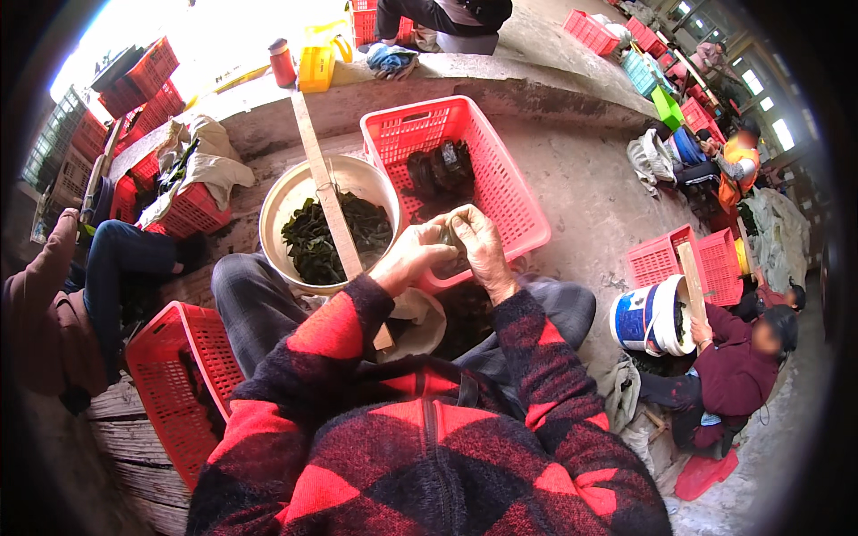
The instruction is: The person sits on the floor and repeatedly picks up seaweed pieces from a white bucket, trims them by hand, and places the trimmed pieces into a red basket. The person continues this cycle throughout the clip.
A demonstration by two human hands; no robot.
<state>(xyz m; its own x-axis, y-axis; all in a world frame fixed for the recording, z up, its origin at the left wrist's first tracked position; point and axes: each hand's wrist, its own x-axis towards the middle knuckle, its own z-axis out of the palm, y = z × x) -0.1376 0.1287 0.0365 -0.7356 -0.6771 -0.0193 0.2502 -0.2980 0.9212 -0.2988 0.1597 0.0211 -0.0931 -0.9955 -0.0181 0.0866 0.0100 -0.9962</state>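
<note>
My left hand and my right hand meet over the near edge of a red plastic crate. Between their fingertips they pinch a small dark greenish piece, perhaps seaweed, partly hidden by the fingers. Inside the crate lie dark, rolled bundles. To the left of the crate stands a round white bucket with dark green leafy pieces in it. A wooden board lies across the bucket, with a loop of wire around it.
Another red crate stands at the left by my leg. Beyond the bucket runs a concrete ledge with a red flask, a yellow container and a blue cloth. Co-workers sit left, right and ahead, among crates and sacks.
</note>
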